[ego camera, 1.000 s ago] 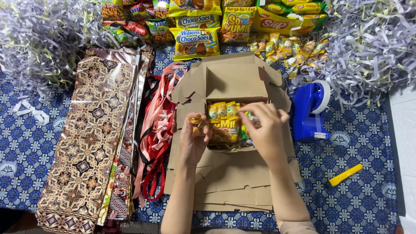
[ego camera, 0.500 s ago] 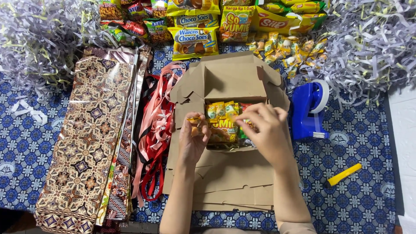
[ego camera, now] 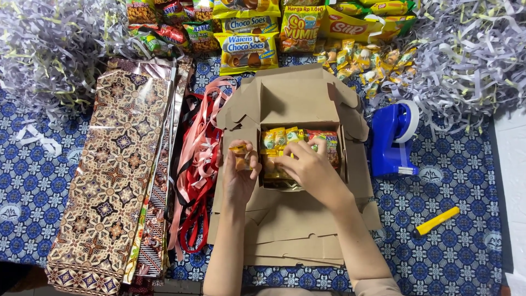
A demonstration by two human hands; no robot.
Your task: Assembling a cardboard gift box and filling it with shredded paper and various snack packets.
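Your left hand (ego camera: 239, 174) pinches a small yellow candy (ego camera: 239, 150) at the left edge of the open cardboard box (ego camera: 296, 98). Your right hand (ego camera: 309, 167) is inside the box, fingers closed on the yellow snack packets (ego camera: 276, 140) there. A blue tape dispenser (ego camera: 392, 140) stands just right of the box.

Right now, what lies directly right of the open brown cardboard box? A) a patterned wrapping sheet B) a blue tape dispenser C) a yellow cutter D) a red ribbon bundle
B: the blue tape dispenser sits against the right side of the open brown cardboard box; the ribbons and patterned sheet lie on its left.
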